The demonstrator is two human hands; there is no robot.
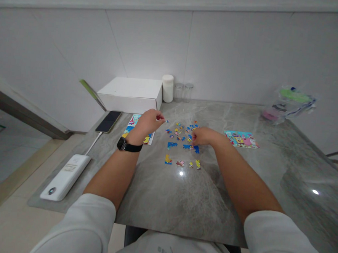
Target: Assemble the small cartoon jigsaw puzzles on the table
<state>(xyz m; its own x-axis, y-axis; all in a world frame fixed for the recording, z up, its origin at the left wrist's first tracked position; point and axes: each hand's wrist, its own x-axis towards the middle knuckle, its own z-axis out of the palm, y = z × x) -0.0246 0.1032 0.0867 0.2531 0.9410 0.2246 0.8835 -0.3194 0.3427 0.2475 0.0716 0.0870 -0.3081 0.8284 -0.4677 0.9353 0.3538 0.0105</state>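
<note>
My left hand (pixel 152 121), wearing a black watch, is closed in a pinch above the left side of the loose pieces. A small blue and white puzzle piece (pixel 167 121) shows at its fingertips. Fingers bent together, my right hand (pixel 201 135) rests by the right end of a joined blue puzzle strip (pixel 187 147); anything between those fingers is hidden. Loose jigsaw pieces (pixel 179 138) lie scattered between the hands. A smaller joined blue section (pixel 172 145) is left of the strip. Closer to me are a yellow and blue corner section (pixel 168 159) and several small pieces (pixel 180 163).
A colourful picture sheet (pixel 149 139) lies partly under my left arm; a picture card (pixel 242 139) is at right. Behind stand a white box (pixel 134 88), a white bottle (pixel 167 89) and two glasses (pixel 188 93). A phone (pixel 108 121) is cabled to a power bank (pixel 66 177). A plastic bag (pixel 287 105) sits back right.
</note>
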